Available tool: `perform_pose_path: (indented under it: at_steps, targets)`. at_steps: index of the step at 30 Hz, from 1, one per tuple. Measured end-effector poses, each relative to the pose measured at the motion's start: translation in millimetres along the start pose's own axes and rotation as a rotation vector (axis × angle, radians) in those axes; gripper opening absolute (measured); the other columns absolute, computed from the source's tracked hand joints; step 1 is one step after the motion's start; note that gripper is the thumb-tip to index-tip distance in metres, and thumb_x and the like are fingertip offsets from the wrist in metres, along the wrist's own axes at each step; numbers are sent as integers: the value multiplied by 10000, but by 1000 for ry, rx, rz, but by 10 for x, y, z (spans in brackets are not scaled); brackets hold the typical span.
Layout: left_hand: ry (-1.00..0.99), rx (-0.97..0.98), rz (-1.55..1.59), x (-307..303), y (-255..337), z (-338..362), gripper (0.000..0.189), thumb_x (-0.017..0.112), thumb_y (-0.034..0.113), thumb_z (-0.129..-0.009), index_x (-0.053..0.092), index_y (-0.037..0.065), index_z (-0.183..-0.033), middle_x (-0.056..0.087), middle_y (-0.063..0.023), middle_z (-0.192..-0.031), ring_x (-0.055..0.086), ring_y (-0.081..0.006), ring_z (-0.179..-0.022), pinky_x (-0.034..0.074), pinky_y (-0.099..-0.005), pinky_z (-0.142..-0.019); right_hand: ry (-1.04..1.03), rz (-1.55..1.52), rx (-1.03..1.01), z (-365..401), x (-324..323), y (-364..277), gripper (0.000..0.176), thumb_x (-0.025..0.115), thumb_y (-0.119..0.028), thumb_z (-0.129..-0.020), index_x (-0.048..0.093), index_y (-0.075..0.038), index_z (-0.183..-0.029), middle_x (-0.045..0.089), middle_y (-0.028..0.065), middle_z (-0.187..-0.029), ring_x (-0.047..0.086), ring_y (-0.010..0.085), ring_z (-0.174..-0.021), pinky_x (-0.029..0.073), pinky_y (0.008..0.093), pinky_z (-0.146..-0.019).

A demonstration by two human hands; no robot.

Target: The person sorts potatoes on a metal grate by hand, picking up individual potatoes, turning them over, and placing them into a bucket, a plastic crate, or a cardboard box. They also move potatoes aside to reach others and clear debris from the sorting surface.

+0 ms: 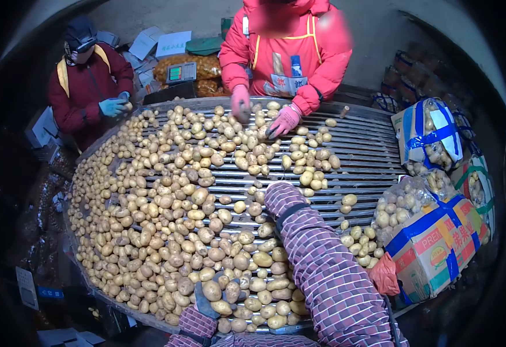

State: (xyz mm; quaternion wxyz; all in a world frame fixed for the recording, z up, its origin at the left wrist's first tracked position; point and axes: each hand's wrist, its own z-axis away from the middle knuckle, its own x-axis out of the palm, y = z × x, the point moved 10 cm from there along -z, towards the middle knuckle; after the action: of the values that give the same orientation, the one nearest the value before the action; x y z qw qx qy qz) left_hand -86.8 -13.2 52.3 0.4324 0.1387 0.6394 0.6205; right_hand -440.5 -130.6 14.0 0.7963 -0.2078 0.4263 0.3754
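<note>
Many potatoes (pixel 166 202) lie spread over a slatted metal sorting table (pixel 362 144). At the near edge, my left hand (pixel 205 303), in a grey-blue glove, has its fingers curled round several potatoes (pixel 212 291). My right arm, in a brick-patterned sleeve (pixel 328 266), reaches forward across the middle of the table. Its cuff ends beside potatoes near the table's centre, and the fingers of my right hand are hidden, so its hold cannot be made out.
Across the table, a person in a red coat (pixel 322 69) has pink-gloved hands among potatoes. Another person in dark red (pixel 85 87) stands at the far left. Taped boxes of potatoes (pixel 438 243) crowd the right edge. A scale (pixel 182 72) sits behind the table.
</note>
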Motion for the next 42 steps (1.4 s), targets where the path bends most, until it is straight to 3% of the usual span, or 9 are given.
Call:
perform_pose_path:
  at_steps: [9, 14, 18, 23, 27, 30, 33, 40, 42]
  targets:
    - [295, -185, 916, 68, -335, 356, 548, 359, 504, -981, 489, 74, -1295, 534, -97, -1256, 496, -242, -1154, 419, -403, -991, 72, -121, 51, -86, 156, 69, 647, 693, -499, -746, 591, -93, -1240, 554, 180, -1266, 558, 305, -1166, 470, 420, -976]
    - [154, -248, 1234, -24, -30, 425, 692, 322, 599, -927, 363, 121, -1427, 411, -131, -1422, 427, -344, -1270, 387, -562, -1002, 252, -150, -13, 165, -28, 60, 625, 699, -489, -727, 627, -79, -1193, 580, 197, -1237, 551, 311, -1163, 469, 389, -970]
    - [-99, -376, 2569, 102, -56, 625, 780, 311, 691, -885, 351, 148, -1443, 385, -140, -1454, 407, -393, -1302, 394, -641, -975, 275, -536, -188, 4, 83, 337, 630, 729, -494, -701, 646, -31, -1121, 645, 225, -1098, 625, 337, -1009, 500, 366, -925]
    - [280, -179, 1633, -343, -180, 600, 693, 238, 599, -958, 359, 88, -1410, 471, -166, -1335, 535, -383, -1142, 496, -525, -914, -259, -1549, -157, 785, 218, 130, 340, 718, -333, -834, 638, -67, -1030, 640, 57, -838, 643, 212, -759, 553, 380, -691]
    - [336, -268, 1429, -600, 214, 595, 527, 377, 486, -980, 489, 65, -1276, 540, -166, -1170, 583, -364, -1000, 536, -478, -819, -84, -1156, -811, 1160, 287, -628, 408, 694, -347, -859, 609, -34, -1106, 624, 44, -1015, 592, 138, -893, 515, 314, -819]
    - [110, 475, 1183, -1116, 1027, 477, 199, 571, 201, -903, 594, 30, -1001, 566, -75, -913, 566, -197, -800, 499, -336, -664, -277, -1101, -806, 1429, 908, -1361, 447, 704, -269, -850, 589, -6, -1193, 630, 30, -1050, 572, 108, -921, 481, 292, -864]
    - [251, 6, 936, -1546, 314, 641, 173, 614, 110, -847, 577, 23, -992, 556, -2, -819, 524, -105, -722, 456, -254, -615, -411, -1002, -763, 1988, 1214, -2058, 476, 743, -265, -812, 604, -4, -1184, 648, 37, -997, 585, 98, -881, 503, 272, -801]
    - [420, -191, 1314, -2702, -978, 1486, 601, 681, 9, -681, 510, 26, -1257, 578, -40, -1057, 591, -175, -832, 529, -339, -678, -551, -788, -856, 2369, 1609, -3970, 530, 738, -240, -838, 546, 19, -1259, 645, 28, -1027, 577, 99, -941, 480, 271, -864]
    - [271, 128, 1344, -3198, -1551, 1546, 495, 681, 44, -777, 515, 38, -1243, 571, -35, -1063, 587, -181, -854, 532, -344, -701, -552, -694, -930, 2421, 1647, -4725, 609, 734, -285, -830, 516, 47, -1291, 641, 66, -1086, 563, 130, -1018, 456, 287, -910]
